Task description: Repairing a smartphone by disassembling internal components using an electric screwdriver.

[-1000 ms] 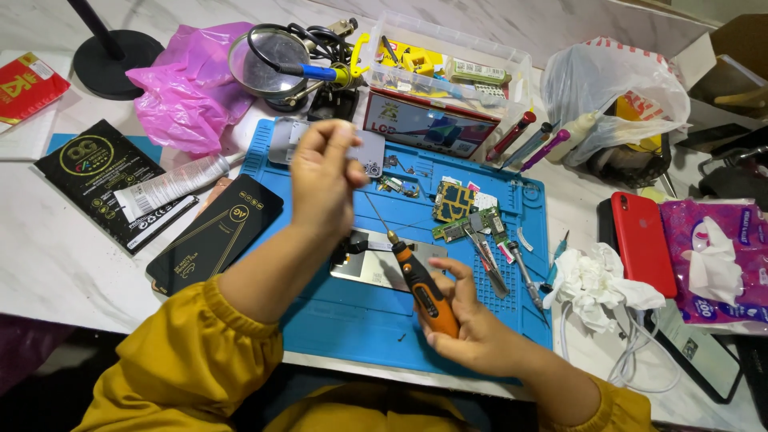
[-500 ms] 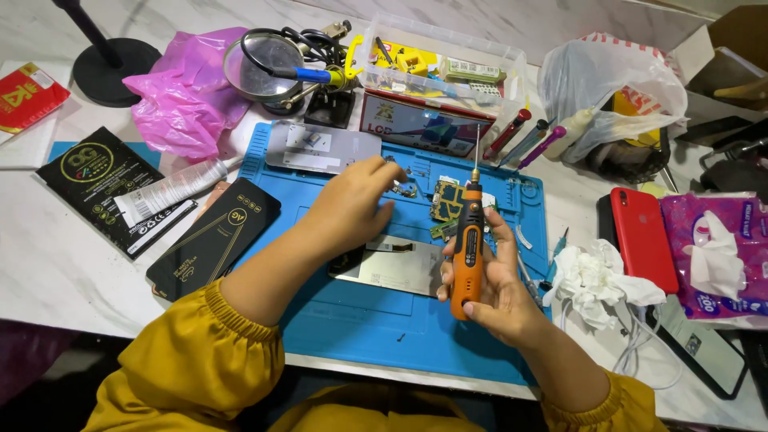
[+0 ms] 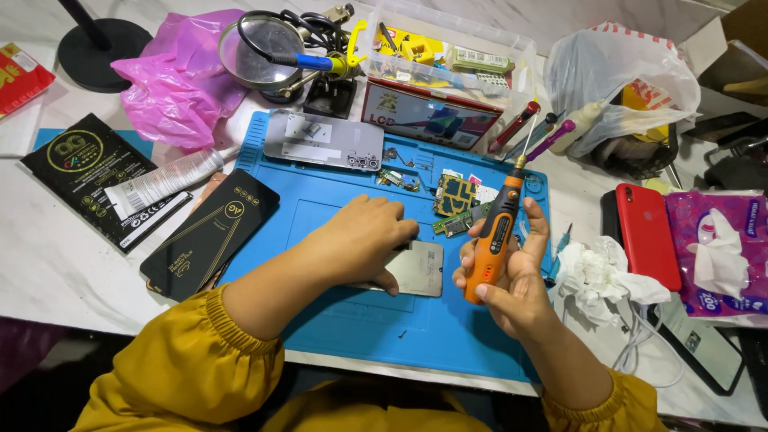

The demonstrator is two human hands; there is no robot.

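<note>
Blue mat [image 3: 336, 320], upright screwdriver [image 3: 494, 234] fist-gripped

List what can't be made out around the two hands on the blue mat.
Head view only:
- Gray plate: its left part is hidden under the left hand.
- Orange electric screwdriver: its lower end is hidden in the right hand.
- Circuit boards: parts too small to tell apart.
- Small dark speck on the blue mat: too small to identify.
</note>
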